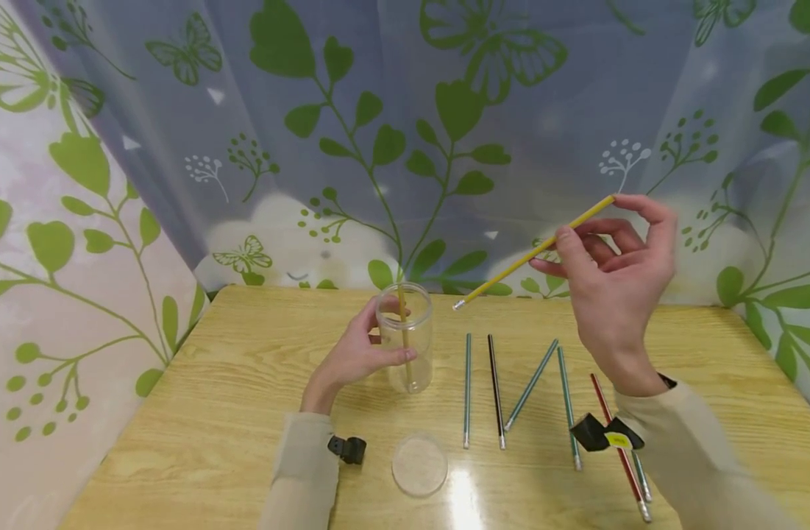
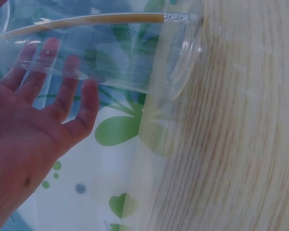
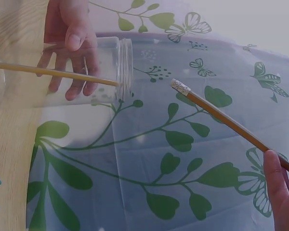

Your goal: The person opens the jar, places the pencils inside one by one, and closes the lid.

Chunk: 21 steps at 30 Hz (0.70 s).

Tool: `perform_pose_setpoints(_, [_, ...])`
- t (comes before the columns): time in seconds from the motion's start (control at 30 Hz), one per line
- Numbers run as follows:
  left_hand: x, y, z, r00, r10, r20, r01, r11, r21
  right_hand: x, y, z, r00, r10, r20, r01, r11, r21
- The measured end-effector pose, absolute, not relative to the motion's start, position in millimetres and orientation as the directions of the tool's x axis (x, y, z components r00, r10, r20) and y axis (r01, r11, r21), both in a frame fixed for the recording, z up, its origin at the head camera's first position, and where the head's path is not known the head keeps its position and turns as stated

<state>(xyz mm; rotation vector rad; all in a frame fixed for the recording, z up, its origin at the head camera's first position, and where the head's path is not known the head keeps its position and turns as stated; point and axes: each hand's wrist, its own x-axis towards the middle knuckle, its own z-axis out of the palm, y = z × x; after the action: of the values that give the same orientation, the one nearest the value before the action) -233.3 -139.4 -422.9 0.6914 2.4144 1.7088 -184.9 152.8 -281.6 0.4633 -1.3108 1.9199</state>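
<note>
My left hand [image 1: 358,353] grips a clear plastic jar [image 1: 423,368] that stands upright on the table, thumb on the near side and fingers round the back. One yellow pencil [image 2: 120,19] stands inside the jar, its eraser end at the bottom. Up to the right, my right hand [image 1: 619,287] pinches a second yellow pencil [image 1: 500,275] between thumb and fingers. That pencil slants in the air, its eraser end [image 3: 181,86] pointing down-left towards the jar's open mouth and apart from it.
Right of the jar lie several pencils: teal [image 1: 468,390], black [image 1: 494,383] and red [image 1: 626,471], some partly under the right forearm. A round clear lid [image 1: 419,465] lies in front of the jar. A patterned curtain [image 1: 352,184] hangs behind the wooden table [image 1: 212,412].
</note>
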Motion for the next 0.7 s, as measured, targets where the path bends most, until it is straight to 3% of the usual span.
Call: perform_pose_setpoints(0.7, [-233.1,-139.6,-423.1,-0.890,0.420,0.177,0.304,0.256,0.918,-198.6,127.3,-290.0,-0.682,0.297,0.668,-0.728,-0.196,-0.657])
